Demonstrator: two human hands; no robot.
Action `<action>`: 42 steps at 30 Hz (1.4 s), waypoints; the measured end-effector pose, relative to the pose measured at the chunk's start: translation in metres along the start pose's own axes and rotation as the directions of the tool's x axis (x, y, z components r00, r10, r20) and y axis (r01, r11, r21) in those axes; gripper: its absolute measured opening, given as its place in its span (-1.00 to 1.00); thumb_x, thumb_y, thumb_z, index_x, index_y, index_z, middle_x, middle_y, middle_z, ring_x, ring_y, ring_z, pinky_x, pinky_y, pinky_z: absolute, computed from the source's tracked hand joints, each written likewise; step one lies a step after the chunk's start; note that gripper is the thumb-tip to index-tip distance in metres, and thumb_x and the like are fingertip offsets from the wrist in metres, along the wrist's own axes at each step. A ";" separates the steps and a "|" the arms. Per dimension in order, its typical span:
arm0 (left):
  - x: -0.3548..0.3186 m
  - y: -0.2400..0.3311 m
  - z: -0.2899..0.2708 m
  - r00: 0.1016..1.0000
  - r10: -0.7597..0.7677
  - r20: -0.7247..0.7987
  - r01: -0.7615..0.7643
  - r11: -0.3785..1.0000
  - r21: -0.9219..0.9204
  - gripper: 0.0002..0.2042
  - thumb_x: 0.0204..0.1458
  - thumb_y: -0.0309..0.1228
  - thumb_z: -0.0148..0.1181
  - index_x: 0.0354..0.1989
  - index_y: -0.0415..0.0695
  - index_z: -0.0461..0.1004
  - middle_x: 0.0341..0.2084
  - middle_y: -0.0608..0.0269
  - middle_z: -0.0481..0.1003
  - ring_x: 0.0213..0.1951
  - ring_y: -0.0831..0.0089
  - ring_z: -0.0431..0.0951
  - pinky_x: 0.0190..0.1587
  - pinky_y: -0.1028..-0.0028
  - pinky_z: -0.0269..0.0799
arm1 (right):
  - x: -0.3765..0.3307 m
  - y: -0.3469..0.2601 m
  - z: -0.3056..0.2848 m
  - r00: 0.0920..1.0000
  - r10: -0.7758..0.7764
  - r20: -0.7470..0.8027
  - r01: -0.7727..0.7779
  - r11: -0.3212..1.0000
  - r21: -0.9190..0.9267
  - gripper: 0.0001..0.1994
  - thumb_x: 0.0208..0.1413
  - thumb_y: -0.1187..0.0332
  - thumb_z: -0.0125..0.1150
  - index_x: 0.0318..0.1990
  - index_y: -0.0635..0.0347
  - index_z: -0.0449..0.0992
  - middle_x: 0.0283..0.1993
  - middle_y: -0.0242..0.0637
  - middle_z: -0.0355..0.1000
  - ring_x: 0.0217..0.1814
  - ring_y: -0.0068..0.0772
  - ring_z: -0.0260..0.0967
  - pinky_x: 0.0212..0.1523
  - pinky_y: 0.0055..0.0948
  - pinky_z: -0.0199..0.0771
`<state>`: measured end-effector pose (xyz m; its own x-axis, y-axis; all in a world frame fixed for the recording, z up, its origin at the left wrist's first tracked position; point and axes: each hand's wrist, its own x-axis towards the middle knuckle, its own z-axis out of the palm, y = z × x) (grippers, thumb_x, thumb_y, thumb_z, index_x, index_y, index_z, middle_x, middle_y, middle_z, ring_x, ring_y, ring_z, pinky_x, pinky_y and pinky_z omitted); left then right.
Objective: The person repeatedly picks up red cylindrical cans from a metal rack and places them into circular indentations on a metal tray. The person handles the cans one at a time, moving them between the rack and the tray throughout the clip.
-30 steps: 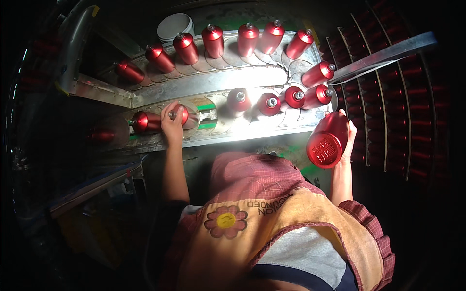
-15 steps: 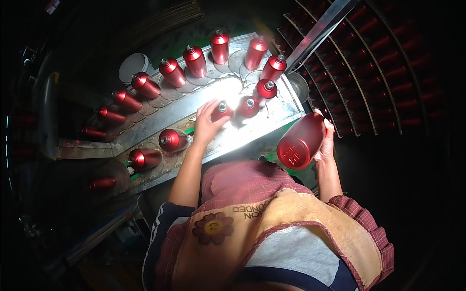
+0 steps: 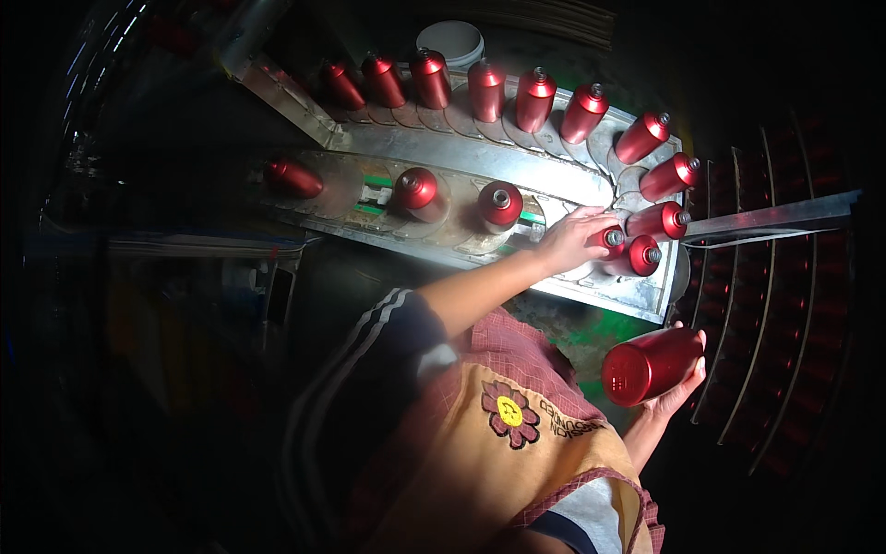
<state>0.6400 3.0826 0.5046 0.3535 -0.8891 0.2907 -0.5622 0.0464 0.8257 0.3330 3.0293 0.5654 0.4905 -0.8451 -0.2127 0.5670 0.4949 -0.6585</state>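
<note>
My right hand (image 3: 681,391) holds a glossy red bottle (image 3: 652,366) tilted, its round base toward the left and its neck end hidden toward the hand. On the metal conveyor, my left hand (image 3: 570,242) has its fingers closed round the upper part of another red bottle (image 3: 606,242), whose narrow pale mouth points up. Close beside that one stands a red bottle (image 3: 637,258), just right of my left fingers. Left of my wrist, a further red bottle (image 3: 501,205) stands apart on the conveyor.
Several red bottles (image 3: 535,102) stand spaced along the conveyor's curved far side. A white bucket (image 3: 449,42) sits behind it. A metal bar (image 3: 775,219) sticks out at the right, before racks (image 3: 738,295) filled with red bottles. The conveyor's metal edge (image 3: 600,300) lies near my body.
The view has swung leftward, so the conveyor and bottles appear farther right. My left hand stays on its bottle, and my right hand still holds the tilted one, now showing less of its base.
</note>
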 end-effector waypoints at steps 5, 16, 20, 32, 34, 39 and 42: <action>-0.059 0.014 -0.052 0.950 -0.312 0.016 0.300 0.897 -0.325 -0.73 0.15 -0.44 0.26 0.03 -0.17 0.56 -0.09 0.30 0.61 -0.14 0.61 0.58 -0.04 0.53 0.50 | 0.054 0.019 0.041 0.956 0.100 0.275 -0.012 0.952 -0.305 -0.32 0.07 0.01 0.25 0.26 0.22 0.26 0.25 -0.03 0.33 0.21 -0.16 0.35 0.24 -0.20 0.36; -0.162 -0.066 -0.278 0.356 -0.141 -0.924 0.726 0.664 0.179 -0.24 -0.19 -0.20 0.51 0.25 -0.13 0.36 0.07 -0.13 0.44 0.16 0.01 0.34 0.19 0.19 0.31 | 0.088 0.180 0.206 0.482 0.073 0.873 0.620 0.675 -0.399 -0.60 -0.19 0.45 0.48 -0.09 0.07 0.64 0.19 -0.13 0.34 0.20 -0.14 0.31 0.22 -0.24 0.32; -0.146 -0.095 -0.238 0.406 -0.242 -0.882 0.631 0.771 0.079 -0.63 -0.07 -0.40 0.40 -0.06 -0.14 0.49 -0.05 0.06 0.56 -0.02 0.14 0.55 0.07 0.31 0.43 | 0.112 0.256 0.209 0.355 0.052 0.933 0.786 0.524 -0.328 -0.65 -0.21 0.40 0.47 -0.16 -0.09 0.67 0.19 -0.17 0.32 0.23 0.00 0.23 0.22 -0.14 0.30; -0.113 -0.069 -0.151 0.438 -0.159 -0.885 0.465 0.882 0.072 -0.74 0.01 -0.47 0.33 -0.12 -0.14 0.46 -0.01 0.15 0.56 -0.02 0.19 0.55 0.06 0.37 0.41 | 0.136 0.256 0.144 0.345 0.152 0.926 0.889 0.263 -0.374 -0.46 -0.27 0.44 0.46 -0.01 -0.25 0.64 0.40 0.12 0.02 0.38 0.26 -0.01 0.37 0.01 0.11; -0.112 -0.075 -0.140 0.410 -0.224 -0.884 0.426 0.904 -0.031 -0.73 0.00 -0.51 0.34 -0.11 -0.17 0.48 -0.04 0.15 0.58 -0.06 0.31 0.56 0.03 0.41 0.43 | 0.133 0.222 0.123 0.390 0.162 0.906 0.861 0.285 -0.421 -0.46 -0.24 0.43 0.46 0.02 -0.29 0.63 0.46 0.12 -0.06 0.42 0.27 -0.08 0.40 -0.01 0.07; -0.093 -0.069 -0.088 0.486 -0.194 -0.852 0.498 0.863 0.088 -0.67 -0.11 -0.49 0.39 -0.11 -0.13 0.55 -0.05 0.18 0.59 -0.11 0.33 0.57 -0.02 0.39 0.47 | 0.135 0.098 0.023 0.553 0.025 0.833 0.738 0.449 -0.504 -0.54 -0.13 0.64 0.32 0.00 0.01 0.62 0.36 -0.06 0.13 0.26 -0.11 0.28 0.18 -0.26 0.39; -0.072 -0.047 -0.051 0.516 -0.192 -0.835 0.572 0.803 0.169 -0.64 -0.13 -0.48 0.39 -0.08 -0.11 0.53 0.06 0.14 0.54 -0.06 0.21 0.54 0.04 0.31 0.45 | 0.119 0.013 -0.079 0.723 0.035 0.690 0.558 0.560 -0.612 -0.66 -0.05 0.71 0.22 -0.09 0.19 0.60 0.19 -0.13 0.28 0.05 -0.32 0.41 -0.08 -0.45 0.51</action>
<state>0.6789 3.1676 0.4697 0.9145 -0.0876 0.3949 -0.3752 -0.5482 0.7474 0.3463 2.9188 0.4747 0.8309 -0.4540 0.3217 0.1861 -0.3182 -0.9296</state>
